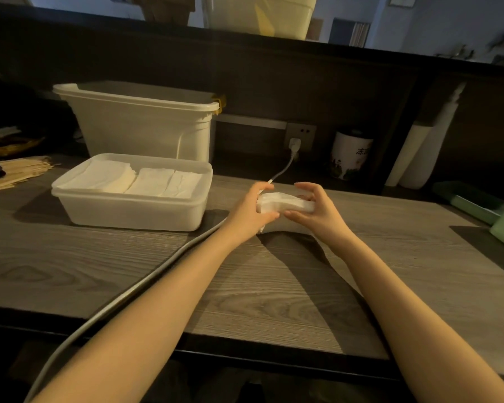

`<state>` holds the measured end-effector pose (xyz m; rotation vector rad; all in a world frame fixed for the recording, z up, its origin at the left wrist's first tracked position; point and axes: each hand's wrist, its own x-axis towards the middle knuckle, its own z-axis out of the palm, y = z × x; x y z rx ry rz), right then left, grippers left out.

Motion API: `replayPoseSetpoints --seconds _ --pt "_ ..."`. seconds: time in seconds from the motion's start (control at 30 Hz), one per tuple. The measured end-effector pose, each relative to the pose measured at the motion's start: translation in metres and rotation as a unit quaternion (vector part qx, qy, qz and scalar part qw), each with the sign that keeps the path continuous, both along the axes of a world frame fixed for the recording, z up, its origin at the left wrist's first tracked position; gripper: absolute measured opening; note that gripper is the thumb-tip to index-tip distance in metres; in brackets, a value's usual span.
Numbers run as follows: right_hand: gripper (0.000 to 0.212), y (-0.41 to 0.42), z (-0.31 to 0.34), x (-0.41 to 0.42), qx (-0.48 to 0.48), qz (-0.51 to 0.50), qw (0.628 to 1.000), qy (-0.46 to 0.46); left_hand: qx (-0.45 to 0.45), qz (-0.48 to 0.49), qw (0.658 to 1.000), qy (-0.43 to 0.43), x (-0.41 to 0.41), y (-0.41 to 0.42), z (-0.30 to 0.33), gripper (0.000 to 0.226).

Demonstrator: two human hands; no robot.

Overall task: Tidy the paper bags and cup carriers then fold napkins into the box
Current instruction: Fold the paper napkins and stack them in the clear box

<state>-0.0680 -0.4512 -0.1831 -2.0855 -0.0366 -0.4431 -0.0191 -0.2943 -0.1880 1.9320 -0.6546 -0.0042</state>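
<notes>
My left hand [249, 210] and right hand [317, 210] pinch a folded napkin stack [285, 204] just above the tabletop [274, 286], right of the napkin box [131, 210]. The box already holds folded napkins [134, 180]; I judge this stack goes in next.

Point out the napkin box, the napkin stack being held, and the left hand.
napkin box [128, 212], head view, front wall.
napkin stack [285, 203], head view, visible front edge between the hands.
left hand [249, 212], head view, back of hand.
</notes>
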Motion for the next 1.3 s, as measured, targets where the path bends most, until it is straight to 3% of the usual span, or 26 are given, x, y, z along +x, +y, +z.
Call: replayPoseSetpoints --seconds 0.13,0.23,0.37,0.47,0.6,0.73,0.87,1.07,1.3 --pt "0.059 -0.007 -0.002 0.001 0.002 -0.022 0.999 0.040 0.021 0.001 1.000 -0.001 0.002 0.000 0.001 0.031" --pt "0.054 -0.008 0.003 -0.001 0.076 -0.035 0.996 0.009 -0.008 0.005 1.000 0.023 0.002 0.000 0.005 0.023" --pt "0.058 -0.003 0.014 -0.005 0.187 -0.033 0.981 -0.041 -0.038 -0.027 0.995 0.086 -0.004 -0.002 0.011 0.039" --pt "0.059 0.003 0.018 -0.009 0.191 -0.020 0.981 -0.041 -0.030 -0.067 0.988 0.133 -0.008 -0.005 0.011 0.050" --pt "0.055 0.012 0.016 -0.008 0.168 -0.023 0.985 -0.025 -0.051 -0.084 0.979 0.181 -0.013 -0.011 0.009 0.041" --pt "0.054 0.017 0.019 -0.007 0.220 -0.018 0.973 0.070 -0.101 -0.048 0.974 0.195 -0.016 -0.015 0.013 0.034" --pt "0.032 0.018 0.026 -0.011 0.238 0.034 0.960 0.145 -0.126 0.000 0.980 0.151 -0.017 -0.014 0.020 0.035" --pt "0.050 0.029 0.041 -0.004 0.147 -0.005 0.981 0.127 -0.080 0.027 0.992 0.097 -0.012 -0.013 0.038 0.039" --pt "0.041 0.055 0.083 0.012 0.077 0.016 0.989 0.127 -0.013 0.024 0.997 0.073 -0.002 0.024 0.075 0.042"
